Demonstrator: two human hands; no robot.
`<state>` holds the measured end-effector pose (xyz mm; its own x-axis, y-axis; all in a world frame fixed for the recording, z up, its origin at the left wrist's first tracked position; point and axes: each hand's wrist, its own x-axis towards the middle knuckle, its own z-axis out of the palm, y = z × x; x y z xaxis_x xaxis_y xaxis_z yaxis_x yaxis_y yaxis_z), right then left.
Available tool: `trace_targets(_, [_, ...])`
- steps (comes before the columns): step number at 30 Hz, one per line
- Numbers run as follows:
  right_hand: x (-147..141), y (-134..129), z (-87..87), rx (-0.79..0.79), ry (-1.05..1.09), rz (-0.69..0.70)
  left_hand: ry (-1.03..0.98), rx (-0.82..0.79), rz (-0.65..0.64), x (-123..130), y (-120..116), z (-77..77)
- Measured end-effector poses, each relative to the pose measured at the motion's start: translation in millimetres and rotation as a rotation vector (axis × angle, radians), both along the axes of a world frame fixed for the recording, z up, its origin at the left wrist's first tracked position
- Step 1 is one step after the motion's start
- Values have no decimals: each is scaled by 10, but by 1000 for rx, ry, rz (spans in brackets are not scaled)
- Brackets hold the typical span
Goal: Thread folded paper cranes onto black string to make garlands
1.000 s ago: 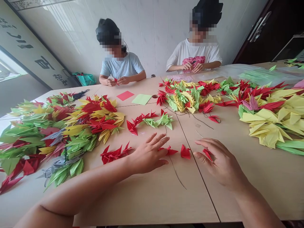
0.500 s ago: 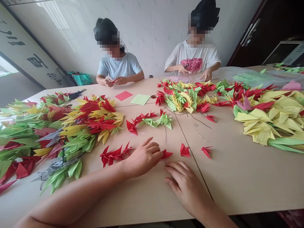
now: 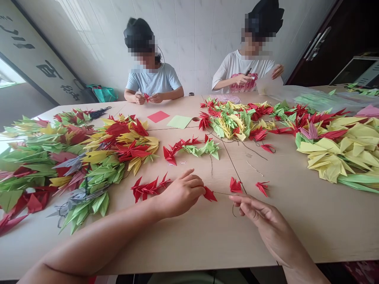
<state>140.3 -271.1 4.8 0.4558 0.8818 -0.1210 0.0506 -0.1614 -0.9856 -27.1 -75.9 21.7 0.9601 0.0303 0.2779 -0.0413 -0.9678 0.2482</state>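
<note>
My left hand (image 3: 183, 194) rests on the table with its fingers closed around the tail of a red origami crane (image 3: 209, 194). A thin dark thread (image 3: 222, 193) runs from that crane to my right hand (image 3: 260, 213), whose fingertips pinch it. Its loose end curls below them. Two more red paper cranes (image 3: 236, 185) lie just beyond my right fingertips, apart from each other. A short string of red cranes (image 3: 148, 188) lies left of my left hand.
Large heaps of strung red, yellow and green paper cranes (image 3: 340, 150) cover both sides and the far middle of the wooden table (image 3: 310, 228). Two seated people work across it, one holding a red crane (image 3: 146, 96). Red and green paper squares (image 3: 158, 116) lie between them.
My right hand has lifted from the tabletop and now pinches the thread, out to the right of my left hand. My left hand stays by the red crane.
</note>
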Motion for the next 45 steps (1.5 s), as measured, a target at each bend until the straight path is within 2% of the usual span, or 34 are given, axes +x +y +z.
trace_targets(4, [81, 26, -49, 55, 177, -75, 18, -335, 38, -22, -13, 103])
trace_targets(7, [112, 75, -43, 64, 237, -119, 74, -694, 152, -49, 5, 212])
trace_targets(10, [113, 105, -17, 85, 256, -152, 127, -1001, 253, -66, 54, 256])
trace_targets(12, [107, 105, -5, 103, 269, -156, 116, -1128, 253, -64, 90, 235])
trace_targets(14, [108, 95, 2, 127, 278, -155, 64, -1181, 238, -53, 117, 192])
trace_targets(18, [144, 72, 11, 179, 313, -178, -1, -1081, 264, -35, 143, 121])
trace_targets(23, [231, 17, -17, 164, 296, -227, 29, -747, 300, -64, 153, 107])
trace_targets(29, [296, -104, -100, 100, 266, -199, 98, -301, 65, -109, 144, 84])
trace_targets(32, [304, -147, -105, 122, 246, -179, 134, -128, 7, -128, 154, 39])
trace_targets(37, [363, -195, -165, 106, 199, -206, 171, -52, 47, -178, 177, -17])
trace_targets(43, [498, -311, -386, 51, 183, -241, 145, -13, 135, -296, 229, 26])
trace_targets(45, [547, -351, -477, 32, 117, -214, 141, -27, 143, -371, 264, 64])
